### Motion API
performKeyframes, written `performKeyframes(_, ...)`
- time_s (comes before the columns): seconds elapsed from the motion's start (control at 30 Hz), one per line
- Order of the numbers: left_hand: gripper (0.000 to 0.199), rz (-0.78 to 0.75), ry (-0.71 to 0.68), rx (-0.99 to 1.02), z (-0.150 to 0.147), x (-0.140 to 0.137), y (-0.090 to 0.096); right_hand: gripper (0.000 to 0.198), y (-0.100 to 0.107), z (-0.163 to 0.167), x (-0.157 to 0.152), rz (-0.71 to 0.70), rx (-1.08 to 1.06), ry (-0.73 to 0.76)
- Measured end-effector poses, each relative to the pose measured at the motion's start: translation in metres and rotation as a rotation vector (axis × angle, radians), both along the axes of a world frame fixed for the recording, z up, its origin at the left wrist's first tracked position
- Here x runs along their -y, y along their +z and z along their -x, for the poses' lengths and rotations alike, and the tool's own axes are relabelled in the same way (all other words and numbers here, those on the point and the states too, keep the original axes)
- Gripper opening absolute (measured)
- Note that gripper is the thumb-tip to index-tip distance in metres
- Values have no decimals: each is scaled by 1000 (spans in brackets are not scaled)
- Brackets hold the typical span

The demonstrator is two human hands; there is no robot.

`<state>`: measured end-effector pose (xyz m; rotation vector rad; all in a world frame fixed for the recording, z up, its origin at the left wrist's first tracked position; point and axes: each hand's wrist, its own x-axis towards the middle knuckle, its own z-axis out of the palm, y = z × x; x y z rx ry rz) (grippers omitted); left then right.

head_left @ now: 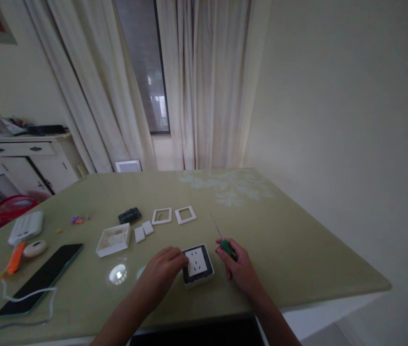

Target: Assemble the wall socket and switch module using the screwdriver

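A wall socket (197,262) with a white face and black surround sits in a white box near the table's front edge. My left hand (166,269) rests at its left side, fingers closed on the socket's edge. To the right of the socket, my right hand (238,264) grips a screwdriver (227,247) by its green handle. Its thin metal shaft points up and away, apart from the socket. Beyond the socket lie two white square frames (186,215) and two small white plates (139,234).
Left of my hands stands an open white mounting box (114,240), with a black module (129,216) behind it. A phone (42,278), a white cable (27,296), an orange tool (16,258) and a white power bank (27,227) lie on the green table (297,259). A wall borders the right.
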<state>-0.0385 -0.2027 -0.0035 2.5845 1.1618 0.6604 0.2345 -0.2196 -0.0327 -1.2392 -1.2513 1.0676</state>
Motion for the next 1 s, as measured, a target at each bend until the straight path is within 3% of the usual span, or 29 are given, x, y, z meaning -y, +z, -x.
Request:
performKeyframes(0.4,15,211,17,44,-7,-13,16,48,-1,0,-1,-7,1,-5)
performKeyframes(1.0,24,169,-18,-43,-9,9,24,49,1,0,-1,-9,7,-5)
